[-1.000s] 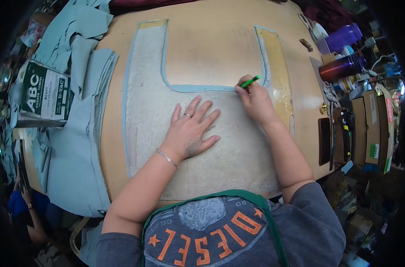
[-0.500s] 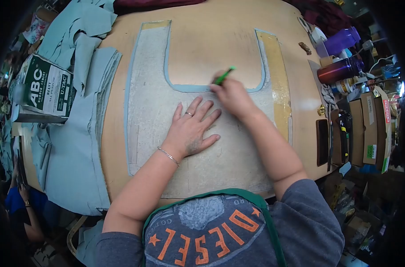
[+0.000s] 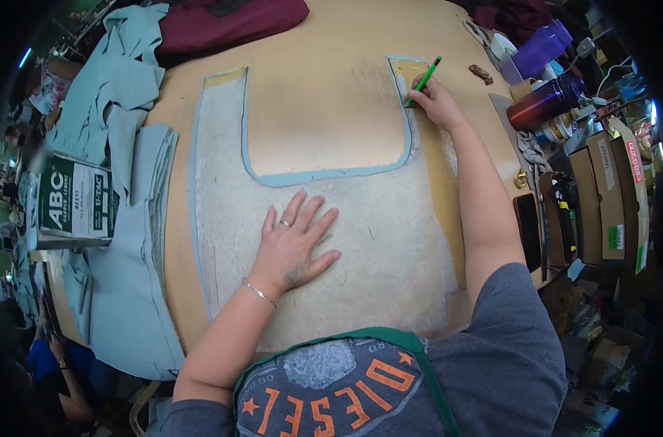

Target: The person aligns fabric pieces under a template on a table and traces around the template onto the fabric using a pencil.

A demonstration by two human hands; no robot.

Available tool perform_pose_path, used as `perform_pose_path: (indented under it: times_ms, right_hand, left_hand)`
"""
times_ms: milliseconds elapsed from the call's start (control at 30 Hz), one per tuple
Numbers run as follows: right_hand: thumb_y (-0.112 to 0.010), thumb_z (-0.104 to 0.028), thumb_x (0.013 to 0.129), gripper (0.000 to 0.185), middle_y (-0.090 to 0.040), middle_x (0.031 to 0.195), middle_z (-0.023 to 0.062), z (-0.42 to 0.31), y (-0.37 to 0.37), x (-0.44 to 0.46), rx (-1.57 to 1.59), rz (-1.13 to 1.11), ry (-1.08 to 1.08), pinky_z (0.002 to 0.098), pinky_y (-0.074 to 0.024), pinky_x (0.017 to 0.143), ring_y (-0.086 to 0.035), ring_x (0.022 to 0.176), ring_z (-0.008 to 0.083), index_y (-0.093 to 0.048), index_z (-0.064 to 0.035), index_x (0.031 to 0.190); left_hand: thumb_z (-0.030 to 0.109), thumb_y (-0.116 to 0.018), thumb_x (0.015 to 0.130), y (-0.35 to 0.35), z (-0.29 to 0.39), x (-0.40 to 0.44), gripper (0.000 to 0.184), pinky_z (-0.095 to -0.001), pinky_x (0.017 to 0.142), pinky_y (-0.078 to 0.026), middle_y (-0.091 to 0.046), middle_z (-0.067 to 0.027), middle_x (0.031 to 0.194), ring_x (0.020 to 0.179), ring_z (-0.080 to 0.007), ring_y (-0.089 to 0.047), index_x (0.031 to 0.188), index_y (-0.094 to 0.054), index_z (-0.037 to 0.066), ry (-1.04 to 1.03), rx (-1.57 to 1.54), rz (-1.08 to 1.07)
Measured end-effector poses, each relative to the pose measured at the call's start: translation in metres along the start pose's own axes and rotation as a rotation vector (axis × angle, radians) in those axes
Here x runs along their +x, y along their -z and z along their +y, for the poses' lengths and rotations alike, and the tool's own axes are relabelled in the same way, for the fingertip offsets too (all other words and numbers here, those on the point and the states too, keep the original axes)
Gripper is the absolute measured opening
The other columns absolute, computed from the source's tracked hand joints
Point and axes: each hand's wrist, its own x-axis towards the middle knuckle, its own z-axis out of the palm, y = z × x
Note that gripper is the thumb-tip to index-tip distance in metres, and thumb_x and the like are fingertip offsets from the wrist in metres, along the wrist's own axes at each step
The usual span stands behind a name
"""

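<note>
A large U-shaped, greyish pattern board (image 3: 361, 247) lies flat on the wooden table, with a yellowish strip along its right side. Light blue material (image 3: 324, 175) shows as a narrow border around the board's inner curve and left edge. My left hand (image 3: 295, 244) rests on the board with its fingers spread, wearing a ring and a bracelet. My right hand (image 3: 439, 102) grips a green pencil (image 3: 424, 80) near the top of the right arm of the U, its lower end at the inner edge.
Stacked light blue sheets (image 3: 124, 277) and an ABC rubber cement can (image 3: 76, 197) stand on the left. Maroon cloth (image 3: 229, 29) lies at the back. On the right are scissors (image 3: 479, 33), a purple container (image 3: 541, 51), a tumbler (image 3: 543, 102), a phone (image 3: 527, 231) and cardboard boxes (image 3: 597, 197).
My right hand has moved with the pencil from the bottom of the inner curve up along its right side. The left hand stays flat on the board. The camera view has shifted slightly.
</note>
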Motion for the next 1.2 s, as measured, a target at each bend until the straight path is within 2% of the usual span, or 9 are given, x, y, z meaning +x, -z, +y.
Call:
perform_pose_path:
  times_ms: [333, 467, 500, 567, 633, 800, 833, 933, 1200]
  right_hand:
    - [-0.059, -0.019, 0.081, 0.02, -0.06, 0.075, 0.0072, 0.025, -0.022, 0.104, 0.214, 0.325, 0.013, 0.0258, -0.0455, 0.06, -0.058, 0.067, 0.0125, -0.052, -0.0036, 0.092]
    - [-0.062, -0.022, 0.079, 0.024, -0.06, 0.074, 0.0081, 0.036, -0.02, 0.102, 0.458, 0.609, 0.129, 0.027, -0.0461, 0.06, -0.057, 0.063, 0.0133, -0.053, -0.0011, 0.089]
    - [-0.062, -0.022, 0.079, 0.026, -0.061, 0.074, 0.0085, 0.04, -0.02, 0.101, 0.408, 0.636, 0.112, 0.0276, -0.0463, 0.06, -0.057, 0.063, 0.014, -0.053, -0.0005, 0.088]
    - [-0.063, -0.024, 0.078, 0.028, -0.061, 0.073, 0.0093, 0.044, -0.014, 0.105, 0.303, 0.7, 0.097, 0.0289, -0.0466, 0.061, -0.057, 0.063, 0.0154, -0.053, 0.0005, 0.086]
    - [-0.063, -0.02, 0.079, 0.024, -0.06, 0.073, 0.0079, 0.035, -0.012, 0.101, 0.225, 0.667, 0.095, 0.0255, -0.0453, 0.058, -0.056, 0.063, 0.0124, -0.053, 0.0004, 0.087]
    - [-0.065, -0.023, 0.077, 0.033, -0.062, 0.076, 0.0108, 0.026, -0.016, 0.104, 0.043, 0.546, 0.059, 0.0268, -0.047, 0.062, -0.059, 0.067, 0.0147, -0.053, 0.0028, 0.094]
    - [-0.065, -0.028, 0.074, 0.035, -0.063, 0.079, 0.0138, 0.035, -0.018, 0.111, 0.064, 0.542, 0.046, 0.0328, -0.0484, 0.067, -0.062, 0.072, 0.0252, -0.056, 0.0006, 0.09]
    - [-0.064, -0.031, 0.076, 0.039, -0.063, 0.077, 0.0135, 0.021, -0.016, 0.108, -0.143, 0.459, -0.011, 0.0313, -0.048, 0.064, -0.061, 0.07, 0.0211, -0.056, 0.0025, 0.092]
    - [-0.059, -0.031, 0.077, 0.034, -0.062, 0.081, 0.0172, 0.045, 0.01, 0.109, -0.321, 0.524, -0.112, 0.0377, -0.0472, 0.069, -0.061, 0.076, 0.0309, -0.057, 0.0004, 0.089]
  left_hand:
    - [0.047, -0.056, 0.072, 0.008, 0.006, 0.009, 0.057, -0.0573, 0.095, -0.022, -0.036, -0.008, 0.131, 0.126, -0.029, -0.027, 0.122, -0.047, 0.021, 0.012, 0.027, -0.068]
    - [0.035, -0.058, 0.075, 0.019, 0.006, 0.058, 0.036, -0.045, 0.089, -0.032, -0.051, -0.0084, 0.11, 0.106, -0.0257, -0.045, 0.102, -0.057, 0.01, -0.039, -0.05, -0.032]
    - [0.029, -0.056, 0.077, 0.019, 0.01, 0.085, 0.028, -0.0416, 0.085, -0.035, -0.054, -0.0084, 0.102, 0.098, -0.0254, -0.049, 0.094, -0.057, 0.007, -0.145, -0.078, 0.123]
    - [0.028, -0.054, 0.079, 0.01, 0.018, 0.148, 0.026, -0.0432, 0.085, -0.035, -0.053, -0.0093, 0.105, 0.1, -0.0271, -0.047, 0.093, -0.056, 0.006, -0.216, -0.194, 0.205]
    - [0.029, -0.05, 0.082, -0.004, 0.019, 0.219, 0.032, -0.0476, 0.09, -0.033, -0.05, -0.0103, 0.114, 0.111, -0.0297, -0.042, 0.105, -0.053, 0.006, -0.286, -0.197, 0.237]
    - [0.048, -0.041, 0.083, -0.035, 0.011, 0.3, 0.055, -0.0612, 0.094, -0.021, -0.032, -0.0027, 0.135, 0.127, -0.0321, -0.023, 0.129, -0.036, 0.017, -0.02, 0.021, 0.22]
    - [0.05, -0.041, 0.083, -0.038, 0.011, 0.303, 0.056, -0.0616, 0.094, -0.02, -0.031, -0.0019, 0.136, 0.127, -0.0321, -0.023, 0.129, -0.036, 0.018, -0.016, 0.023, 0.215]
    - [0.053, -0.041, 0.081, -0.037, 0.009, 0.301, 0.058, -0.0622, 0.094, -0.02, -0.03, -0.0004, 0.137, 0.127, -0.032, -0.023, 0.129, -0.037, 0.02, -0.017, 0.03, 0.197]
    - [0.054, -0.041, 0.08, -0.038, 0.009, 0.304, 0.06, -0.0614, 0.095, -0.019, -0.029, -0.0008, 0.137, 0.127, -0.0319, -0.023, 0.13, -0.035, 0.021, -0.004, 0.064, 0.171]
